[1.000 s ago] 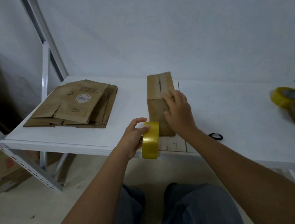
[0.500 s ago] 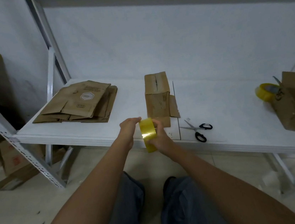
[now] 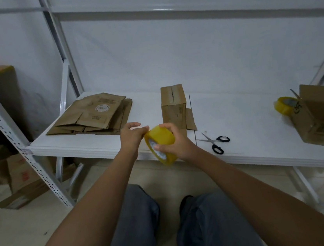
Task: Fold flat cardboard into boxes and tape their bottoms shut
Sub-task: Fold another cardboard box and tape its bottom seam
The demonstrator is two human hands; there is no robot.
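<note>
A folded brown box (image 3: pixel 173 106) stands on the white shelf (image 3: pixel 90 146) with its seamed bottom flaps facing up. In front of it, at the shelf's near edge, my right hand (image 3: pixel 177 143) grips a yellow tape roll (image 3: pixel 160 144), fingers curled over the rim. My left hand (image 3: pixel 132 135) touches the roll's left side with its fingertips, the fingers fairly straight. A stack of flat cardboard blanks (image 3: pixel 95 115) lies at the shelf's left end.
Black-handled scissors (image 3: pixel 215 141) lie on the shelf right of my hands. At the far right, a second yellow tape roll (image 3: pixel 285 104) sits beside an open brown box (image 3: pixel 323 117). White rack posts (image 3: pixel 16 140) and cartons on the floor stand to the left.
My right hand left the box and took hold of the tape roll. Both hands with the roll have drawn back from the box toward me. The scissors came into sight.
</note>
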